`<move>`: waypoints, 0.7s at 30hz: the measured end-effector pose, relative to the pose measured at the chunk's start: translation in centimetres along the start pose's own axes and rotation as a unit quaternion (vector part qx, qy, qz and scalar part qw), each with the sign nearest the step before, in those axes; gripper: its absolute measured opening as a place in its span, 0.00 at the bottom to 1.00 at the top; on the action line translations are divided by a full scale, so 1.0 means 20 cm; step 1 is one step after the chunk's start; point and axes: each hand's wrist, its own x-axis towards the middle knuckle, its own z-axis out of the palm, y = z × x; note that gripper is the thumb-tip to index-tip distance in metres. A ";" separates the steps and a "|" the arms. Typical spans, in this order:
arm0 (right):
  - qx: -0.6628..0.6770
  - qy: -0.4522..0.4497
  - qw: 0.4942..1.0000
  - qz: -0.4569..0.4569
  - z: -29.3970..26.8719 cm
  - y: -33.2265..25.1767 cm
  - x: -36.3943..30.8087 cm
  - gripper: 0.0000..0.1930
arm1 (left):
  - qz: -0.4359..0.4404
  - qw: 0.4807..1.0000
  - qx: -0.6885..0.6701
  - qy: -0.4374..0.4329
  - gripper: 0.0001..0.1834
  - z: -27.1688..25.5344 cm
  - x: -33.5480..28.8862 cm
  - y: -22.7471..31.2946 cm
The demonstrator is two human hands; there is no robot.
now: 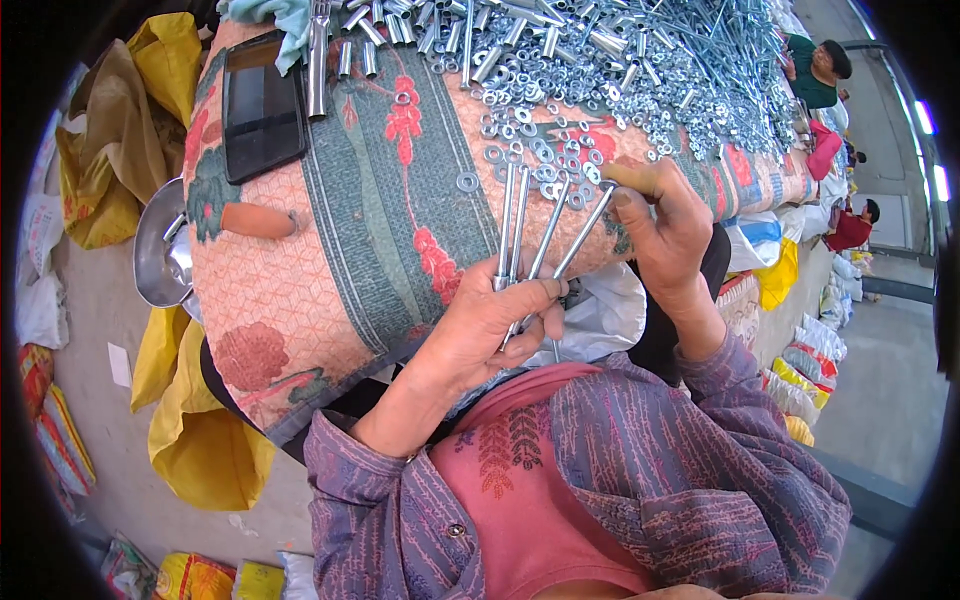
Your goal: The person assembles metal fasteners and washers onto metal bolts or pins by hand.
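Several long, thin metal bolts [547,236] fan out from my left hand [495,322], whose fingers are closed around their lower parts. Silvery sleeves [501,283] show on some of them near the fingers. My right hand [668,215] is closed in a pinch at the upper end of the rightmost bolt [588,228]; whether a small washer is also between thumb and forefinger is too small to tell. Just beyond the bolt ends, loose washers [545,152] lie scattered on the patterned cloth [370,250].
A big heap of washers, sleeves and rods [640,70] covers the far side. At the left lie a black phone [262,115] and an orange-brown cylindrical piece [258,221]. A metal bowl [150,250] and yellow sacks [205,440] are beside the table. People [815,75] sit far right.
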 end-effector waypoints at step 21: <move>0.180 -0.109 0.937 0.279 0.05 0.28 0.09 0.09 | 0.098 0.989 0.103 0.038 0.05 0.00 0.01 -0.02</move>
